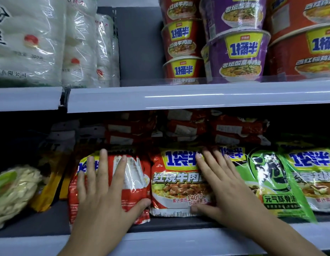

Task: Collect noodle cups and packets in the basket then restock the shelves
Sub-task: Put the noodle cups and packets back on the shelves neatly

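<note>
Left hand [103,189] lies flat with fingers spread and straight on a red-and-white noodle packet [130,182], thumb out at about 3 o'clock along the packet's lower edge; nothing is gripped, it is just pressing. Right hand [221,185] does likewise, fingers straight and fanned toward 11 o'clock over the red beef noodle packet [177,182], thumb tucked at its lower right corner, palm bearing on it, not clasping it. Judging by the flat palms, both hands are pushing and squaring the packets back into the row on the lower shelf [49,220], so this looks like the restocking step; the basket is not in view. The packets are glossy crinkled plastic pillows, soft and slippery, so a flat press is probably used to shift them without creasing. At 3 o'clock of the right hand sit green noodle packets [275,182], leaning and overlapping each other. At 12 o'clock, behind the front row, are stacked red packets [188,126] in shadow. At 9 o'clock of the left hand are a yellow packet [47,183] and a clear bag of pale dried noodles [14,189]. On the upper shelf [179,97], at 12 to 1 o'clock, stand stacked noodle cups [238,52], rigid tapered tubs in shiny film, red and purple; at 10 o'clock are white vermicelli bags [31,43], translucent and lumpy.
</note>
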{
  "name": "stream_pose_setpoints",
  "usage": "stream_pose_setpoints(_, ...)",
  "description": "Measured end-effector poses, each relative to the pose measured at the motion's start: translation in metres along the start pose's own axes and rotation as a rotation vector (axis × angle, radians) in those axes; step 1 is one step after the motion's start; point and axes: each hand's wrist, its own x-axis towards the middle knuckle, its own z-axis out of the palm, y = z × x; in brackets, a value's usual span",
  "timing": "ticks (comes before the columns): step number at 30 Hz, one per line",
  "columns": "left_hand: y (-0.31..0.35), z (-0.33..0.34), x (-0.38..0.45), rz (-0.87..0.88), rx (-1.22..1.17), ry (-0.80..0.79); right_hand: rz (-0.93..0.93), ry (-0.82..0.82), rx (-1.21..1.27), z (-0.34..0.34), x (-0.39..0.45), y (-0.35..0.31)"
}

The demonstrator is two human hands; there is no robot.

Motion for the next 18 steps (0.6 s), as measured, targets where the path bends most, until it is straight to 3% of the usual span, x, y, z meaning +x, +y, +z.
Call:
stream_pose_setpoints(5, 0.013, -0.015, -0.014, -0.124, -0.143, 0.118, 0.009, 0.219, 0.305, -0.005, -0.015, -0.033)
stream_pose_setpoints(8, 0.024, -0.027, -0.024, -0.149, -0.276, 0.173, -0.091, 0.260, 0.460, 0.001, -0.020, -0.060)
stream_pose_setpoints(11, 0.029, -0.041, -0.035, -0.258, -0.410, 0.255, -0.189, 0.105, 0.698, 0.005, -0.020, -0.084)
stream_pose_setpoints(15, 0.022, -0.068, -0.042, -0.530, -0.743, 0.556, -0.232, -0.154, 1.073, 0.004, -0.012, -0.103)
stream_pose_setpoints(18, 0.025, -0.096, -0.047, -0.575, -0.991, 0.675, -0.214, -0.210, 1.274, 0.000, -0.002, -0.117)
